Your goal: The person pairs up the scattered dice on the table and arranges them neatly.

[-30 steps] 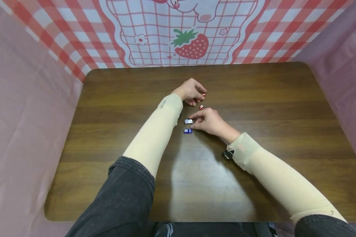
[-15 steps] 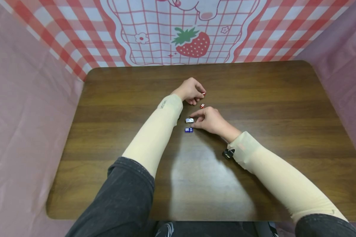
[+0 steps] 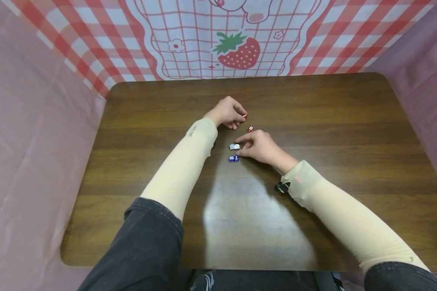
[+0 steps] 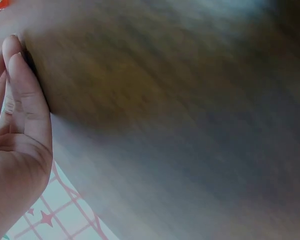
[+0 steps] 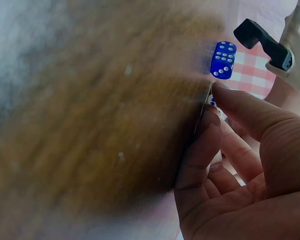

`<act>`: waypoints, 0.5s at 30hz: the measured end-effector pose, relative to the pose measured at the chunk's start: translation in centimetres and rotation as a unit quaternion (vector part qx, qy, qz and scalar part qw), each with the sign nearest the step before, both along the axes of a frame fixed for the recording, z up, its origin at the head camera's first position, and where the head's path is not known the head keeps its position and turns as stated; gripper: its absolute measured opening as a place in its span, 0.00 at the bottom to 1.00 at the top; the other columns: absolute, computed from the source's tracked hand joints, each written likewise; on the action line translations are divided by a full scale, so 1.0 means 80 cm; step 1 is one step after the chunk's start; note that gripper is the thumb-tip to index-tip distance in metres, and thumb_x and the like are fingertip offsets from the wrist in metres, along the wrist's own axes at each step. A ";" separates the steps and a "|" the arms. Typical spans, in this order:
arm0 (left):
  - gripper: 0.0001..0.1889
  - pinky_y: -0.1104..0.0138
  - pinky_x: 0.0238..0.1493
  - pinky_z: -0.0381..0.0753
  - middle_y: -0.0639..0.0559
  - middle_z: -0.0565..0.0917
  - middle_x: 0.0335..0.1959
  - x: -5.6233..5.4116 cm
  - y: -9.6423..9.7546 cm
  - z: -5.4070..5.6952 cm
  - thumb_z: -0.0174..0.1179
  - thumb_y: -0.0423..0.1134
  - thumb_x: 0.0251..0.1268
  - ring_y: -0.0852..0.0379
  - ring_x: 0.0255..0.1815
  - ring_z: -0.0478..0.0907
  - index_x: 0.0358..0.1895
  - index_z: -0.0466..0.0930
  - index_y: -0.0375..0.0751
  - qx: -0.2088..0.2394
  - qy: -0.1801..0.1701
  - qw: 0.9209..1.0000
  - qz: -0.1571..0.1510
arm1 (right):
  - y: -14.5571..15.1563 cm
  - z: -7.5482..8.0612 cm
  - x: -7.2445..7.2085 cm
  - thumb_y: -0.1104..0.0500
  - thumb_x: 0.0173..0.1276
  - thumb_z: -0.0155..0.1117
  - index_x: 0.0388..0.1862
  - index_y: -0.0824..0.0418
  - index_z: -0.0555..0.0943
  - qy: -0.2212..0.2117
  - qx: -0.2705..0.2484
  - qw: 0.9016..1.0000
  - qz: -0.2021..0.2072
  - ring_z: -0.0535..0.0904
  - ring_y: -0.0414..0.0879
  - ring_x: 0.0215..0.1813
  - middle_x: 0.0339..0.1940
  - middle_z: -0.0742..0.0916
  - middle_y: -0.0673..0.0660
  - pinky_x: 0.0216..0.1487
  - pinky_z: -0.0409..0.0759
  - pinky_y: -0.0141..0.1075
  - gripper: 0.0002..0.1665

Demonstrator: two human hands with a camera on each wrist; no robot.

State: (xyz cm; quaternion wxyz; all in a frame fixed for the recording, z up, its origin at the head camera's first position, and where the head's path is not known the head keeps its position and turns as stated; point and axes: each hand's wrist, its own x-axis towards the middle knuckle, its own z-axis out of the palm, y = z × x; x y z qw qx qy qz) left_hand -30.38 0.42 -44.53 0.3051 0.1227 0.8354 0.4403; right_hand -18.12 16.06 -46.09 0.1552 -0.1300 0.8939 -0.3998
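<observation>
My left hand (image 3: 225, 112) pinches a small red die (image 3: 245, 116) between thumb and forefinger at the far side of the table. Nearer and slightly to the right lies another red die (image 3: 250, 129). Two white dice (image 3: 234, 146) sit side by side, and the thumb and forefinger of my right hand (image 3: 260, 147) hold their right end. Just in front of the white ones is a pair of blue dice (image 3: 234, 159). The right wrist view shows a blue die (image 5: 223, 60) beside the thumb, with a white die mostly hidden between the fingertips.
A brown wooden table (image 3: 160, 169) with rounded corners lies under everything. Behind it hangs a red-and-white checked cloth with a strawberry print (image 3: 239, 53). Pink cloth (image 3: 32, 133) hangs at both sides. A black strap piece (image 3: 282, 187) is at my right wrist.
My left hand has moved a little to the left with the red die. The right hand has stayed at the white dice. The head view has shifted slightly.
</observation>
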 end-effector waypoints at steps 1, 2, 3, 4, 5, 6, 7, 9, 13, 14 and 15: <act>0.09 0.63 0.27 0.87 0.41 0.86 0.28 0.001 -0.002 0.000 0.68 0.33 0.69 0.55 0.20 0.82 0.50 0.87 0.38 0.000 0.001 1.000 -0.001 | 0.000 0.000 0.000 0.60 0.60 0.80 0.51 0.62 0.88 0.000 0.000 1.000 0.001 0.82 0.41 0.27 0.26 0.89 0.49 0.33 0.75 0.36 0.20; 0.09 0.63 0.27 0.87 0.41 0.86 0.28 0.001 -0.004 -0.001 0.68 0.33 0.69 0.55 0.20 0.82 0.49 0.87 0.38 0.001 0.001 1.000 0.000 | 0.000 0.000 0.000 0.60 0.60 0.80 0.51 0.62 0.88 0.001 0.000 1.000 0.000 0.82 0.41 0.27 0.26 0.89 0.49 0.33 0.75 0.36 0.20; 0.09 0.63 0.27 0.87 0.41 0.86 0.28 0.001 -0.005 -0.001 0.68 0.33 0.69 0.55 0.20 0.82 0.49 0.88 0.38 0.001 0.001 1.000 0.001 | 0.000 0.000 0.000 0.60 0.60 0.80 0.51 0.62 0.88 0.000 0.001 1.000 0.000 0.82 0.41 0.27 0.26 0.89 0.49 0.33 0.75 0.36 0.20; 0.09 0.63 0.27 0.87 0.41 0.86 0.28 0.002 -0.007 -0.002 0.68 0.33 0.69 0.55 0.19 0.82 0.49 0.88 0.38 0.000 0.002 1.000 0.001 | 0.000 0.000 0.000 0.60 0.60 0.80 0.52 0.63 0.88 0.001 0.001 1.000 0.000 0.82 0.41 0.27 0.26 0.89 0.49 0.33 0.74 0.36 0.20; 0.08 0.63 0.27 0.87 0.41 0.86 0.28 0.002 -0.009 -0.003 0.68 0.33 0.69 0.55 0.19 0.82 0.49 0.88 0.38 0.001 0.003 1.000 0.002 | 0.000 0.000 0.000 0.60 0.60 0.80 0.52 0.62 0.88 0.001 0.002 1.000 0.000 0.82 0.41 0.27 0.26 0.89 0.49 0.33 0.74 0.36 0.20; 0.08 0.63 0.26 0.87 0.41 0.86 0.28 0.003 -0.010 -0.003 0.68 0.33 0.69 0.55 0.19 0.82 0.49 0.88 0.38 0.001 0.003 1.000 0.004 | 0.000 0.000 0.000 0.60 0.60 0.80 0.52 0.62 0.88 0.001 0.002 1.000 0.000 0.82 0.41 0.27 0.26 0.89 0.49 0.33 0.74 0.36 0.21; 0.08 0.63 0.26 0.87 0.41 0.86 0.28 0.004 -0.012 -0.004 0.68 0.33 0.69 0.55 0.20 0.82 0.48 0.88 0.38 0.002 0.004 1.000 0.005 | 0.000 0.000 0.001 0.60 0.60 0.80 0.52 0.62 0.88 0.001 0.003 1.000 -0.001 0.82 0.41 0.27 0.26 0.89 0.49 0.33 0.74 0.36 0.20; 0.08 0.64 0.26 0.87 0.41 0.86 0.28 0.005 -0.015 -0.005 0.68 0.34 0.69 0.55 0.20 0.82 0.48 0.88 0.38 0.003 0.006 1.000 0.008 | 0.000 0.001 0.001 0.60 0.60 0.80 0.51 0.62 0.88 0.001 0.004 1.000 -0.002 0.82 0.40 0.27 0.26 0.89 0.49 0.34 0.74 0.36 0.20; 0.08 0.65 0.26 0.86 0.42 0.87 0.29 0.008 -0.020 -0.007 0.68 0.34 0.68 0.57 0.20 0.82 0.48 0.88 0.38 0.003 0.010 1.000 0.014 | -0.002 0.002 0.001 0.60 0.60 0.80 0.51 0.62 0.88 0.003 0.006 1.000 -0.001 0.82 0.40 0.28 0.26 0.90 0.49 0.34 0.74 0.37 0.20; 0.08 0.65 0.26 0.86 0.42 0.87 0.29 0.009 -0.021 -0.008 0.68 0.34 0.68 0.57 0.20 0.82 0.48 0.88 0.38 0.004 0.011 1.000 0.015 | -0.002 0.002 0.001 0.60 0.60 0.80 0.51 0.62 0.88 0.002 0.006 1.000 -0.001 0.82 0.40 0.27 0.26 0.90 0.49 0.34 0.74 0.37 0.20; 0.08 0.64 0.26 0.87 0.41 0.87 0.29 0.010 -0.022 -0.008 0.68 0.33 0.68 0.56 0.20 0.82 0.48 0.88 0.38 0.004 0.011 1.000 0.016 | -0.002 0.002 0.001 0.60 0.60 0.80 0.51 0.62 0.88 0.001 0.006 1.000 0.000 0.82 0.40 0.27 0.26 0.90 0.49 0.34 0.74 0.37 0.20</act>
